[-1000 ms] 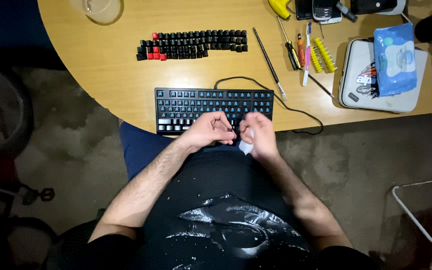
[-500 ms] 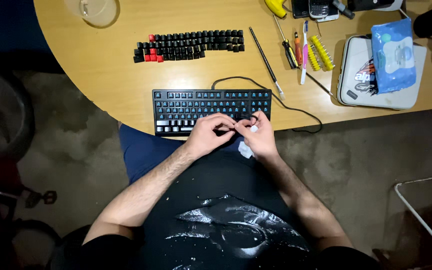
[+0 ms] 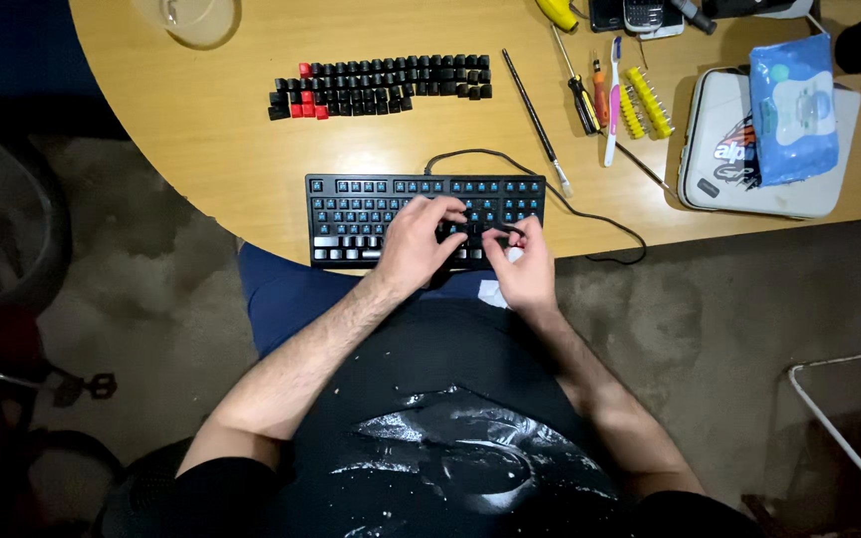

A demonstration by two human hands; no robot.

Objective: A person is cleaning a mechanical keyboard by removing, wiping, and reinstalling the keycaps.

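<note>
Resting on keyboard point(image 3: 371, 204): left hand point(image 3: 419, 244), right hand point(image 3: 520, 264).

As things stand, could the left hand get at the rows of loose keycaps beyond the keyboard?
Probably yes: the left hand rests on the keyboard, and bare tabletop lies between it and the loose keycaps.

Black, partly keycap-stripped keyboard point(image 3: 391, 199) flat at table edge

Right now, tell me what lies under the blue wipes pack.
The blue wipes pack rests on a white case at the table's right end. The case's left part and lower edge show; what the pack covers cannot be seen.
</note>
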